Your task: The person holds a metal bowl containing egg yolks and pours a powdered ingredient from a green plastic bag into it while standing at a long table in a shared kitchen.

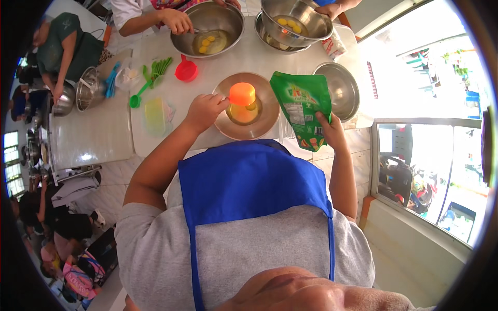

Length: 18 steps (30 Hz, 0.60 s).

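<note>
My left hand [206, 110] grips the handle of an orange measuring cup [242, 93], which is tipped over a metal mixing bowl [266, 112]. Egg yolk and clear liquid [244, 113] lie in the bottom of that bowl, partly hidden by the cup. To the right, my right hand [330, 126] holds a green pouch of vegetable oil [301, 101] by its edge, beside the bowl. The pouch bears writing. Behind it, another metal bowl [342, 89] is partly covered. A wire whisk [288, 130] shows in part between my bowl and the pouch.
Across the table [155, 48], people's hands hold a bowl with yolks [229, 23] and a tilted bowl [297, 29] over another. A red measuring cup [186, 71], green measuring spoons [159, 68] and a yellow plastic container [155, 116] lie at the left. A second table [93, 136] adjoins.
</note>
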Tool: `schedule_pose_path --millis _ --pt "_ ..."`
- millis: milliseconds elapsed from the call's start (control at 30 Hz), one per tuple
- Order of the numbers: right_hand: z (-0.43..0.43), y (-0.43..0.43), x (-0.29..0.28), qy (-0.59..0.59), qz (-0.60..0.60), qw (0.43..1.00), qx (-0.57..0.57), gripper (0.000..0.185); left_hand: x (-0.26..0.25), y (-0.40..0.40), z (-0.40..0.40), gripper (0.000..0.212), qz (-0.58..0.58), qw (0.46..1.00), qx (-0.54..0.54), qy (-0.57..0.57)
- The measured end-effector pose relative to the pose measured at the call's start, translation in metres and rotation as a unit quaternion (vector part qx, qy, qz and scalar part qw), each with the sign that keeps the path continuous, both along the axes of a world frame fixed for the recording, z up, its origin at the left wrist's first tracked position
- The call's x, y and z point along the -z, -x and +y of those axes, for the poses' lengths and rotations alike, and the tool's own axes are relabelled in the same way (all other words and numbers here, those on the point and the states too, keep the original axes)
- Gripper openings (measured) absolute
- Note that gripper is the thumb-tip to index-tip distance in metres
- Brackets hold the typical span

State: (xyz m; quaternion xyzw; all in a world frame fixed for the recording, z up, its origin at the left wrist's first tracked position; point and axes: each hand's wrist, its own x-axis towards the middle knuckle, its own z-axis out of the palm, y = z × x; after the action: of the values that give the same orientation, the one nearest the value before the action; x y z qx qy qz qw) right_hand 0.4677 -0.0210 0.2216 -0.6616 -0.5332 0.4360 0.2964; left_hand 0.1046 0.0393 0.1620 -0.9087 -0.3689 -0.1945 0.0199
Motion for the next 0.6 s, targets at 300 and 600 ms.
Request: schedule_pose_path --millis 300,600 --pt "-0.003 -0.007 -0.002 -0.018 -0.016 1.0 0.003 0.029 0.008 0.008 0.046 0.022 -0.124 0.945 0.001 0.303" --pt "0.004 -0.012 -0.006 -0.025 0.021 0.999 0.029 0.028 0.0 0.027 0.109 0.022 -0.184 0.671 -0.055 0.716"
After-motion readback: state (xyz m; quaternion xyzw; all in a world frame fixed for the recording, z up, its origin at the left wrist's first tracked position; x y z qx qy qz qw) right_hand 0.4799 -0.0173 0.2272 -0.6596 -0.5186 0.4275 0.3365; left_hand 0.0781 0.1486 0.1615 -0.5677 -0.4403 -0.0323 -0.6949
